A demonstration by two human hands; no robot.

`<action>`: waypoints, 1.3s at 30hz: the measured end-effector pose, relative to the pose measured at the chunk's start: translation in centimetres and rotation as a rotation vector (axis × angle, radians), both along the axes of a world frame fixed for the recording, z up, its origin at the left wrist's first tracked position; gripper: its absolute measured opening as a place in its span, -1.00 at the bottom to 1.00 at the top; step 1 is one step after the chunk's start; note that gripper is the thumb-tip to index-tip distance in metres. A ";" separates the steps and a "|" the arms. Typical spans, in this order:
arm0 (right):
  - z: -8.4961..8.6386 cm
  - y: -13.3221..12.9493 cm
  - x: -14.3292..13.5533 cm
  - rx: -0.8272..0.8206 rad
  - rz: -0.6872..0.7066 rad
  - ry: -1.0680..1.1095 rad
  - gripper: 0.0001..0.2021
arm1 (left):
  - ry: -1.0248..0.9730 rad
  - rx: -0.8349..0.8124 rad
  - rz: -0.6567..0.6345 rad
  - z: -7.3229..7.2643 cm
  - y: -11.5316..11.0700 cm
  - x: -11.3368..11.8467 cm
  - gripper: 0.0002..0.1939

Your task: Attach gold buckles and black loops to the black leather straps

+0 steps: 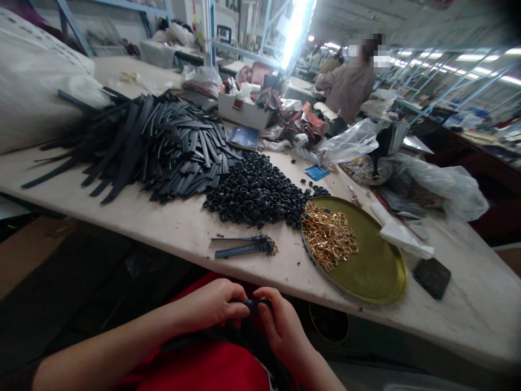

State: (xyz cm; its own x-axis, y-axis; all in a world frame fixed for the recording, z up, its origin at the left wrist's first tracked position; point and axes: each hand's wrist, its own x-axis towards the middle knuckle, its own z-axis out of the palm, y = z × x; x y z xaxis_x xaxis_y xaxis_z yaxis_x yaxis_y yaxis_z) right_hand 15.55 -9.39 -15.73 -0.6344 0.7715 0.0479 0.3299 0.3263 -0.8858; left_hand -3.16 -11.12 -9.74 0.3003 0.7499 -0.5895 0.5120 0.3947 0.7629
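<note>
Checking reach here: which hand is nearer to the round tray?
Right. The right hand is left of the round tray, toward the person; the left hand is farther left, beyond the right hand.

From here I can't make out the dark piece point(253, 306), since the fingers cover its ends. The worker point(350, 81) across the room is blurred, with a pixelated head. The white plastic sack point(36, 81) runs off my left edge, and both forearms point(109, 342) leave at the bottom.

Glossy gold metal buckles point(330, 239), matt black strips point(175, 141)
</note>
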 end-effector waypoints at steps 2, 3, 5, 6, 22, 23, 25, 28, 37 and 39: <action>-0.1 0.4 -0.3 0.036 -0.040 0.024 -0.83 | -0.005 0.002 0.021 -0.2 0.5 0.2 -0.79; -0.1 0.6 -0.5 0.047 -0.045 0.037 -0.84 | 0.003 0.013 0.022 -0.3 0.7 0.3 -0.79; -0.1 1.1 -0.9 0.058 -0.045 0.070 -0.84 | 0.038 0.053 0.004 -0.4 1.3 0.3 -0.78; -0.1 1.4 -1.1 0.055 -0.040 0.089 -0.84 | 0.055 0.073 -0.013 -0.4 1.6 0.3 -0.77; -0.7 10.6 -4.3 0.557 -0.285 -0.175 -0.79 | 0.687 0.885 -0.171 -1.9 8.0 -2.4 -0.53; -1.2 10.9 -4.6 0.625 -0.248 -0.195 -0.75 | 0.689 0.909 -0.199 -2.7 7.8 -2.5 -0.55; -2.3 11.1 -4.9 0.747 -0.164 -0.235 -0.69 | 0.676 0.966 -0.238 -4.5 7.5 -2.3 -0.65; -3.8 11.4 -4.3 0.898 -0.156 -0.275 -0.72 | 0.666 1.066 -0.244 -6.2 7.6 -1.7 -0.69; -5.0 12.5 -1.5 1.073 -0.247 -0.245 -0.56 | 1.166 0.834 0.210 1.2 12.1 -11.5 -0.74; -4.8 12.3 -1.6 1.038 -0.276 -0.238 -0.52 | 1.280 0.742 0.373 2.0 12.9 -15.3 -0.74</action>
State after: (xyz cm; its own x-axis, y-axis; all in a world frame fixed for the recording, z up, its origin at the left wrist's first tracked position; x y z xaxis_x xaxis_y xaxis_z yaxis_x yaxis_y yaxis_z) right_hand 13.91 2.96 -20.51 -0.5253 0.5436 0.6547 0.6322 0.7643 -0.1273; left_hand -18.44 1.81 -7.69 -0.3709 0.8989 0.2333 0.9220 0.3866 -0.0237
